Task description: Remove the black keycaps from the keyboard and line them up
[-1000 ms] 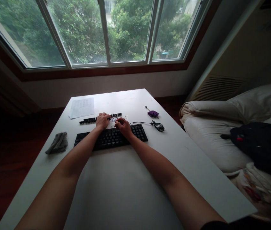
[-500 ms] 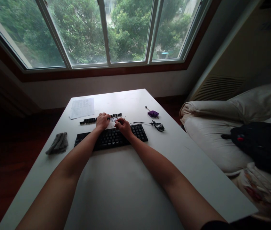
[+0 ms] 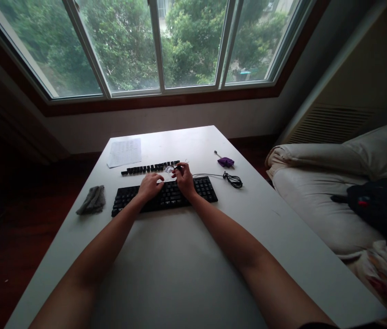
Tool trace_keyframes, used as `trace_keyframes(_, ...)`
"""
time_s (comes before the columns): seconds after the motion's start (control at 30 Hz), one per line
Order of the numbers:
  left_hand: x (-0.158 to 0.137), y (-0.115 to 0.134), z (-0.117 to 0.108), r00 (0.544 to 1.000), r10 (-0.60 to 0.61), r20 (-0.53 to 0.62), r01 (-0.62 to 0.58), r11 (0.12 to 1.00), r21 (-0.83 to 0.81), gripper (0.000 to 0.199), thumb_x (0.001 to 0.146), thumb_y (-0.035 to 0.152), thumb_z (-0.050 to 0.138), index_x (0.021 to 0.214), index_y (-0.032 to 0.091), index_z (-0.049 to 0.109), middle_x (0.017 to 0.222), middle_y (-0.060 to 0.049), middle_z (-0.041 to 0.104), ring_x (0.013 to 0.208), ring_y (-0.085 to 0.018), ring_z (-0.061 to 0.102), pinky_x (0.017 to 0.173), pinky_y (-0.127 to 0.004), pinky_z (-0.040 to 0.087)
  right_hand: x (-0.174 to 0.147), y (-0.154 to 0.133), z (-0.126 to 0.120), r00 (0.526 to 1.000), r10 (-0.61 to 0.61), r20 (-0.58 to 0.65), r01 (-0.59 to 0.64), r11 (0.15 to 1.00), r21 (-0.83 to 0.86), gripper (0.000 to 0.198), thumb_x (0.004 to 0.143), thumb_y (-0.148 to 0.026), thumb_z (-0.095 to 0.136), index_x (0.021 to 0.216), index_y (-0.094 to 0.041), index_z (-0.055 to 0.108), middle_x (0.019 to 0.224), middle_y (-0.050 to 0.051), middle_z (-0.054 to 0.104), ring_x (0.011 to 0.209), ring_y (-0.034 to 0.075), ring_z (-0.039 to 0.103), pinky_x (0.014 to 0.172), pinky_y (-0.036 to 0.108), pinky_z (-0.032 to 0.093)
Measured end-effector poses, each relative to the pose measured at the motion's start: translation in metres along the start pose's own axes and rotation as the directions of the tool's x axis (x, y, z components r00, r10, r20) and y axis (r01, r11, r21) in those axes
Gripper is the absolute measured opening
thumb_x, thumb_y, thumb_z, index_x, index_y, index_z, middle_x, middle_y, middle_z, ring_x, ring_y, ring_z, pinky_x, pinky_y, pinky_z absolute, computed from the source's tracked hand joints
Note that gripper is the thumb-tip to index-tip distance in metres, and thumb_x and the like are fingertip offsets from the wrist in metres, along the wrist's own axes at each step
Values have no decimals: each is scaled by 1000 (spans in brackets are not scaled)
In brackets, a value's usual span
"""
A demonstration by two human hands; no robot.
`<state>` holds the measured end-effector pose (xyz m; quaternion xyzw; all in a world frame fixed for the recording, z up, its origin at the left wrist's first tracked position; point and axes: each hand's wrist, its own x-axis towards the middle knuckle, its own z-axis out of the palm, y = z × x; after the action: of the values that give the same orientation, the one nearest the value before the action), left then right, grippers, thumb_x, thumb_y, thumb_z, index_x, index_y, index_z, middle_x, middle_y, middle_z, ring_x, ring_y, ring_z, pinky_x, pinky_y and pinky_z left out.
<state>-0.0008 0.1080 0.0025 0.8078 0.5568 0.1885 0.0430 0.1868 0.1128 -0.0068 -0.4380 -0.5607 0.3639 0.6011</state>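
1. Your L hand (image 3: 150, 186): fingers loosely spread, above the keyboard (image 3: 170, 195), which lies under both hands.
2. Your R hand (image 3: 185, 180) pinches a small dark item (image 3: 178, 168), prob. a keycap.
3. Keycap row (image 3: 151, 168) just beyond your hands.

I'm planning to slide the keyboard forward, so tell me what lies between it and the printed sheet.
The head view shows a row of black keycaps, its left end lying between the keyboard and the printed sheet.
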Motion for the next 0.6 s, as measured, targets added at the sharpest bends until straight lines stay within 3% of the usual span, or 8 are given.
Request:
trace_keyframes(0.23, -28, 5, -6, 1000, 21, 5, -20, 999, -50, 29, 94, 38, 51, 116, 26, 66, 116, -7, 65, 109, -25, 58, 98, -39, 45, -5, -14, -1, 990, -20, 137, 27, 998, -52, 40, 98, -55, 36, 94, -22, 59, 75, 1, 67, 56, 14, 62, 58, 25, 47)
trace_keyframes(0.47, -35, 3, -9, 1000, 24, -5, -24, 998, -60, 27, 95, 38, 50, 113, 27, 67, 115, -6, 65, 108, -25, 58, 98, -39, 45, -6, -21, -2, 959, -157, 235, 204, 960, -193, 35, 95, -51, 47, 86, -22, 65, 64, 0, 62, 60, 16, 59, 68, 28, 47)
trace_keyframes(0.6, -43, 0, -13, 998, 52, -28, -54, 996, -71, 27, 94, 39, 51, 111, 26, 67, 112, -6, 65, 106, -24, 58, 95, -39, 46, -5, -21, 1, 944, -209, 255, 263, 944, -201, 33, 95, -48, 49, 91, -22, 68, 75, 2, 65, 63, 17, 59, 69, 28, 46)
